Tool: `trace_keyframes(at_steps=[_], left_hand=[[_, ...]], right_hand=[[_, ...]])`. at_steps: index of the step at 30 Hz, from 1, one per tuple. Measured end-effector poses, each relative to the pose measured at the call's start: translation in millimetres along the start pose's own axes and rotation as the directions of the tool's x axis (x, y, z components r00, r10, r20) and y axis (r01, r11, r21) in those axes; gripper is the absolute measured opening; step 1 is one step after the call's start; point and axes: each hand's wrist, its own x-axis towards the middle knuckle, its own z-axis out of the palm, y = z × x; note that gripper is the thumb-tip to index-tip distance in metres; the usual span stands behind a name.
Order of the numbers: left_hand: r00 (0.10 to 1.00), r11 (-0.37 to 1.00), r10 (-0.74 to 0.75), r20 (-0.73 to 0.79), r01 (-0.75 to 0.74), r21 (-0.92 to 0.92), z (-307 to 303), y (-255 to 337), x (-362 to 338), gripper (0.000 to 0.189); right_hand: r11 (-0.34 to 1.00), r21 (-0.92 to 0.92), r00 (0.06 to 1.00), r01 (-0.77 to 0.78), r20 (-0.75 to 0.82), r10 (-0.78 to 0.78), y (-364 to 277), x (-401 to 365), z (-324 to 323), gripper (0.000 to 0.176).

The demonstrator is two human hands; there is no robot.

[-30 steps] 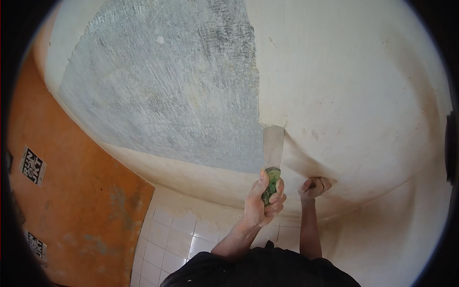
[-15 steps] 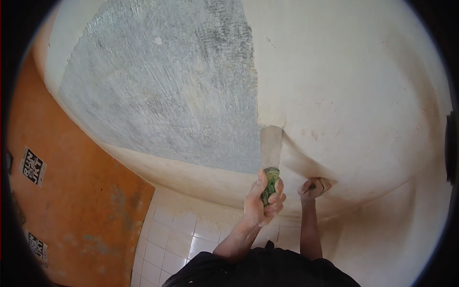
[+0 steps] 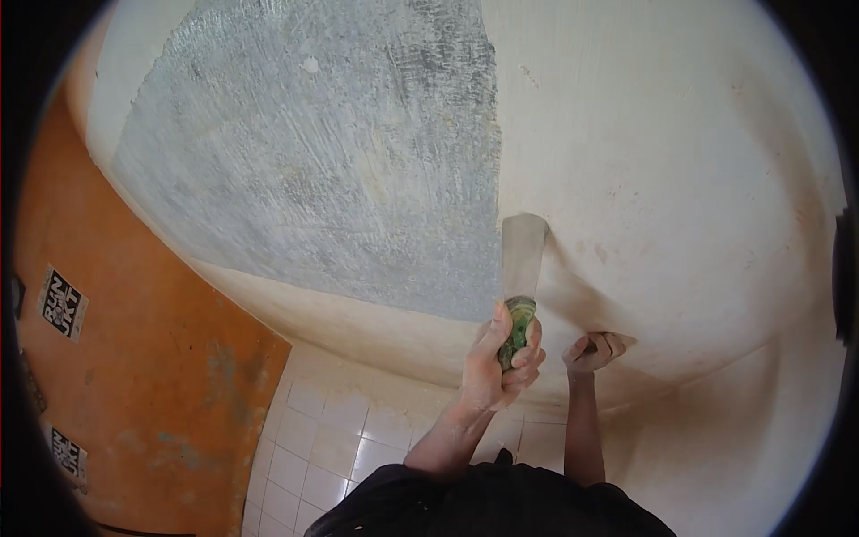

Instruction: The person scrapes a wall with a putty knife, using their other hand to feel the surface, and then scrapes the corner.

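My left hand (image 3: 501, 358) is wrapped round the green handle of a scraper (image 3: 523, 255). Its wide metal blade points up and lies against the cream wall (image 3: 644, 134), just right of the lower right edge of the rough grey patch (image 3: 340, 170). To the right, my right hand (image 3: 595, 352) is closed, knuckles up, close to the lower part of the wall. What it holds, if anything, is hidden by the curled fingers.
An orange surface (image 3: 152, 358) with black-and-white stickers (image 3: 63, 302) lies at the left. White floor tiles (image 3: 309, 447) show below the wall's curved lower edge. A dark object (image 3: 844, 277) stands at the far right edge.
The wall's marks have shifted slightly up and right in view. My left hand and the scraper have moved up and right, a little farther up than the wall marks. My right hand stays closed.
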Motion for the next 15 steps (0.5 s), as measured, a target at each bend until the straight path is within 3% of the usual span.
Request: trace_keyframes(at_steps=[5,11,15], left_hand=[[0.999,0.999,-0.03,-0.039,0.029,-0.014,-12.0,-10.2,-4.7,0.056],[0.999,0.998,0.035,-0.019,-0.033,0.055,4.5,-3.1,-3.5,0.052],[0.998,1.0,-0.016,-0.054,0.016,-0.001,3.3,-6.2,-7.8,0.051]], right_hand=[[1.0,-0.003,1.0,0.001,-0.01,-0.001,2.6,1.5,2.7,0.022],[1.0,-0.01,1.0,0.019,-0.007,-0.019,0.5,4.1,-3.4,0.023],[1.0,-0.02,1.0,0.008,-0.026,-0.008,2.7,3.2,1.9,0.024]])
